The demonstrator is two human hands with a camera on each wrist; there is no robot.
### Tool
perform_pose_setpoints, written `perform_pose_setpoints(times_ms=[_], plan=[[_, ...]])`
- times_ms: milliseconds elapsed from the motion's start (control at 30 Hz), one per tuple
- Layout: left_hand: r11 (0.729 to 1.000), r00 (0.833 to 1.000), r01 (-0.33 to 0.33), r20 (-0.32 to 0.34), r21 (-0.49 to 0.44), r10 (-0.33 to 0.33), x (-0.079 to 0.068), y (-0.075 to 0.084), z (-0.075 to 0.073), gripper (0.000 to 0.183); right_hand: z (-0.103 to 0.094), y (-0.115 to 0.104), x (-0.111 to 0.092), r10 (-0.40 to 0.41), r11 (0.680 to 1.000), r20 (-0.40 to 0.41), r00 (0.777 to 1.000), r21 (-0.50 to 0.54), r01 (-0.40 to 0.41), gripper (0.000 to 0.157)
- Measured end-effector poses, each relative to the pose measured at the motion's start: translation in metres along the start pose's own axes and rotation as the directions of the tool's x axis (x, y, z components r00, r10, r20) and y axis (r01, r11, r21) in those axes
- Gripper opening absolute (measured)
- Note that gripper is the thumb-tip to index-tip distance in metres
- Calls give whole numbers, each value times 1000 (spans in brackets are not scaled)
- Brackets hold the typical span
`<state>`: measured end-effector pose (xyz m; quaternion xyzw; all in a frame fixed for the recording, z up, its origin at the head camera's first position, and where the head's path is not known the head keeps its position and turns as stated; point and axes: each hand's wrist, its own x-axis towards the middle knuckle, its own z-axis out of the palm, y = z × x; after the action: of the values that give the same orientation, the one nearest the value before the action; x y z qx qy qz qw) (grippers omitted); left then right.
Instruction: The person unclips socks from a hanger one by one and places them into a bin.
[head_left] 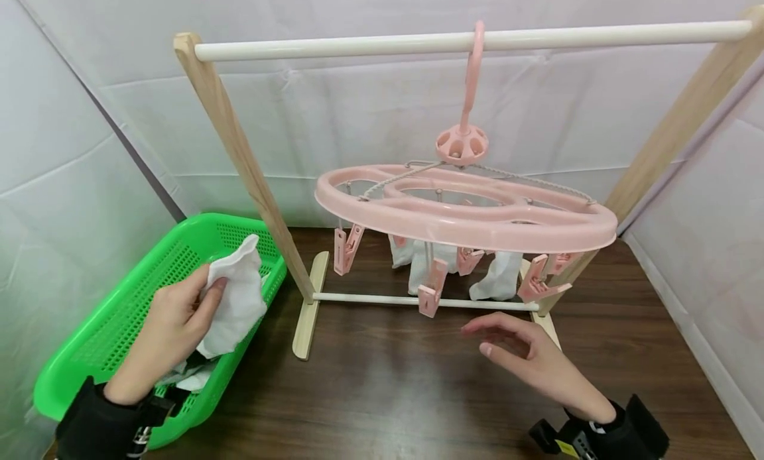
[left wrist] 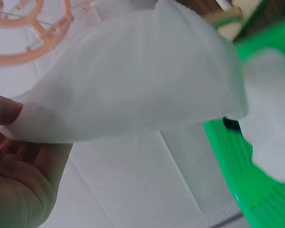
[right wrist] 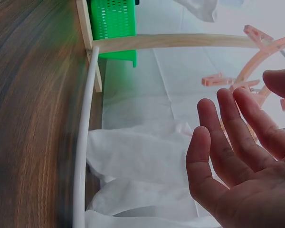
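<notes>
Between thumb and fingers, my left hand [head_left: 173, 321] pinches a white sock [head_left: 235, 301] above the green basket [head_left: 65, 364]. The left wrist view shows the sock's ribbed fabric [left wrist: 147, 80] stretching away from the thumb. My right hand [head_left: 531, 354] holds nothing; its fingers [right wrist: 232, 142] are loosely bent, below the front rim of a pink round clip hanger [head_left: 465, 233]. Pink clips dangle from the hanger, including a front clip [head_left: 432, 287] and a left clip [head_left: 348, 249] with nothing in them. White socks [head_left: 498, 278] hang at its far side, their tops partly hidden by the rim.
The hanger hooks over a white rod [head_left: 334, 47] between wooden posts [head_left: 247, 158]. A lower white bar [head_left: 370, 300] joins the feet near the dark wood surface [head_left: 388, 380]. More cloth [head_left: 195, 379] lies in the basket. White sheeting [head_left: 382, 109] encloses the back and sides.
</notes>
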<state>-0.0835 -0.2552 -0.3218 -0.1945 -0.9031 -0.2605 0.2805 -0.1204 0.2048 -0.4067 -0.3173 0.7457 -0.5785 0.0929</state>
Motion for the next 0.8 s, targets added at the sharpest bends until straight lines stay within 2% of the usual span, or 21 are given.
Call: perform_pose_setpoints(times_ms=[233,467,633,800], plan=[[996,999,9,45,88,-13,-6,-25,-21,13,-6,-1,-2,-29,999,-6,1000,-46,28,30],[992,993,79,81,95,-87,-18,-47,-34,8,-14,-6,1,-55,998,-15,998,-15,55,30],[989,993,108,46,97,-113,-21,-63,-39,9,-25,-10,2,-27,999,-27,999,-44,26,29],[984,987,155,21,82,-158,-25,-73,-45,24,-37,-10,5,-9,997,-69,998,-75,4,27]])
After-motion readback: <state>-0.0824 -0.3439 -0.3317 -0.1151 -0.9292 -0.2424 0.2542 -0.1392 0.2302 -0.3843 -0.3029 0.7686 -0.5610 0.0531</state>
